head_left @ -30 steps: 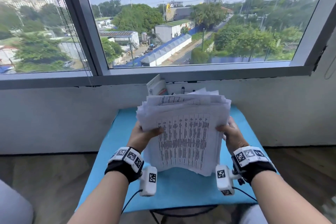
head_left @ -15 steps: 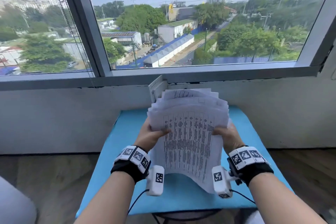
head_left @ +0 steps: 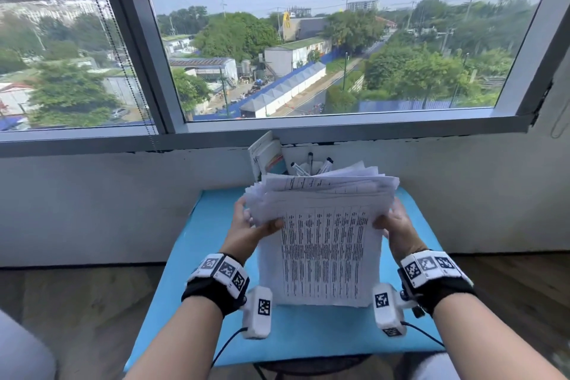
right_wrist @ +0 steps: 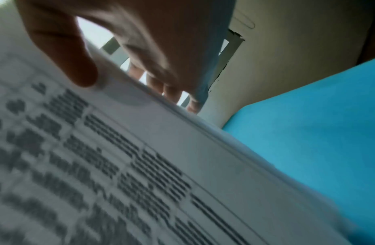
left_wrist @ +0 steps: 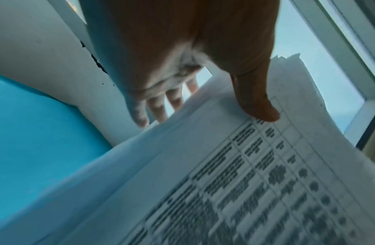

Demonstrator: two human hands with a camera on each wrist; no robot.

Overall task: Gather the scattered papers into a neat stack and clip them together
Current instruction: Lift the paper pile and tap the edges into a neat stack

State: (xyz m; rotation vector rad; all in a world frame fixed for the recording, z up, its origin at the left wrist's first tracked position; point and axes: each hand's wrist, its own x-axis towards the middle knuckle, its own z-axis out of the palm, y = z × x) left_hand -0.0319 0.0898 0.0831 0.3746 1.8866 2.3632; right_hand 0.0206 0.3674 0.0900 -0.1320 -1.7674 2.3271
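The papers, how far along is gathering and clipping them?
Done: the papers are gathered into one bundle, none loose on the blue table. In hand: the left hand and right hand grip its sides, holding it upright with its lower edge at the table; the top edges fan out unevenly. Left: squaring the stack and clipping it. No clip is visible.

A small blue table (head_left: 308, 336) stands against the white wall, bearing the upright paper stack's (head_left: 320, 253) lower edge and, at its back, a pen holder (head_left: 310, 163).
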